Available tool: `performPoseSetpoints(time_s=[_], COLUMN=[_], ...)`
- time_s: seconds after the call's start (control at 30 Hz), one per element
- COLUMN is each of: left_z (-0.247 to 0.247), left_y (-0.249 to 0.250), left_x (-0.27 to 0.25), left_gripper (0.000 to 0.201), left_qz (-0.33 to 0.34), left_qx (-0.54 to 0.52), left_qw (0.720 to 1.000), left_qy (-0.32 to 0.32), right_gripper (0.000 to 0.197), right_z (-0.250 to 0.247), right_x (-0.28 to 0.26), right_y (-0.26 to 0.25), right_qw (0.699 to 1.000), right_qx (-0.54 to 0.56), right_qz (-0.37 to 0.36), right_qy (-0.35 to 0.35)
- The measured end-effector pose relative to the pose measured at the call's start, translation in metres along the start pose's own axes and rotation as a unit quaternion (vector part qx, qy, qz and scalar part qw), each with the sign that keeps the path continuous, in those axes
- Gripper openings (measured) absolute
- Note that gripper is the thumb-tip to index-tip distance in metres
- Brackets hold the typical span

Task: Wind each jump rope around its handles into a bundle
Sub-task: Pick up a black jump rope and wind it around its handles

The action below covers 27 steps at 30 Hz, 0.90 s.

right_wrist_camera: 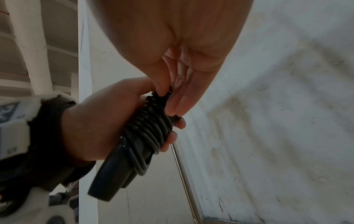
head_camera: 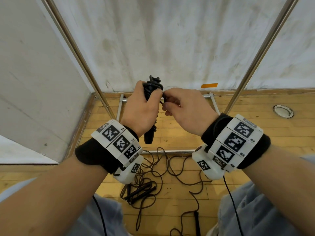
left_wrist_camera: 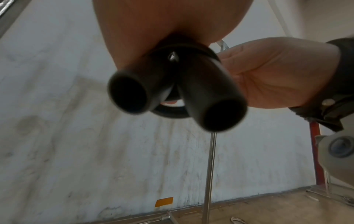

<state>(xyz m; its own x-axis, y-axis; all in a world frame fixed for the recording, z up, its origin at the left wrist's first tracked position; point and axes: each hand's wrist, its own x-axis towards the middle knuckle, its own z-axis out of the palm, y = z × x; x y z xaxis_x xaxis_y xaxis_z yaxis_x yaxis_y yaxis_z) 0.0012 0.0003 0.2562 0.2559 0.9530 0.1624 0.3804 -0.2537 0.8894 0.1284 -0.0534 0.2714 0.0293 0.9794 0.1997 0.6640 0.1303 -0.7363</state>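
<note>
A black jump rope bundle (head_camera: 151,90), two handles with cord wound round them, is held upright in front of me. My left hand (head_camera: 144,106) grips it around the middle. In the left wrist view both handle ends (left_wrist_camera: 216,112) point at the camera. My right hand (head_camera: 179,106) pinches the cord at the bundle's upper right side. The right wrist view shows the coils (right_wrist_camera: 147,130) with my right fingertips (right_wrist_camera: 172,106) on the topmost turns. A second rope (head_camera: 163,169), brown with black handles (head_camera: 141,191), lies loose and tangled on the floor below.
Two slanted metal poles (head_camera: 81,53) (head_camera: 260,48) of a rack frame rise on either side, with its base bars (head_camera: 167,151) on the wooden floor. A stained white wall stands behind, with orange tape (head_camera: 209,85). A round metal floor plate (head_camera: 283,111) sits at right.
</note>
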Motion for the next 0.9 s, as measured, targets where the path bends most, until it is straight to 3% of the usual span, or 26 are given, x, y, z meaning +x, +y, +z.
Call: performPoseSetpoints(time_s=[0.13,0.37,0.43,0.53,0.9], left_z=[-0.002,-0.006,-0.007,-0.008,-0.009], left_y=[0.005,0.008,0.008,0.009,0.004], left_x=[-0.004,-0.008,-0.008,-0.010,-0.010], left_gripper=[0.028,0.026,0.026,0.028,0.037], left_qz=[-0.009,0.006,0.010,0.002,-0.029], left_qx=[-0.013,-0.010,-0.021,-0.062,-0.175], left_qw=[0.999,0.998,0.997,0.993,0.971], left_qy=[-0.042,-0.069,-0.079,-0.103,-0.162], right_gripper=[0.011,0.017,0.015,0.027,0.018], right_z=[-0.005,-0.013,-0.017,-0.020,-0.020], right_x=[0.000,0.003,0.005,0.005,0.002], right_y=[0.001,0.001,0.003,0.003,-0.004], right_qw=[1.000,0.985,0.993,0.997,0.993], right_qx=[0.005,-0.120,-0.069,0.039,0.114], right_qz=[-0.026,-0.125,-0.081,-0.012,-0.009], right_qy=[0.013,0.019,0.052,0.069,0.029])
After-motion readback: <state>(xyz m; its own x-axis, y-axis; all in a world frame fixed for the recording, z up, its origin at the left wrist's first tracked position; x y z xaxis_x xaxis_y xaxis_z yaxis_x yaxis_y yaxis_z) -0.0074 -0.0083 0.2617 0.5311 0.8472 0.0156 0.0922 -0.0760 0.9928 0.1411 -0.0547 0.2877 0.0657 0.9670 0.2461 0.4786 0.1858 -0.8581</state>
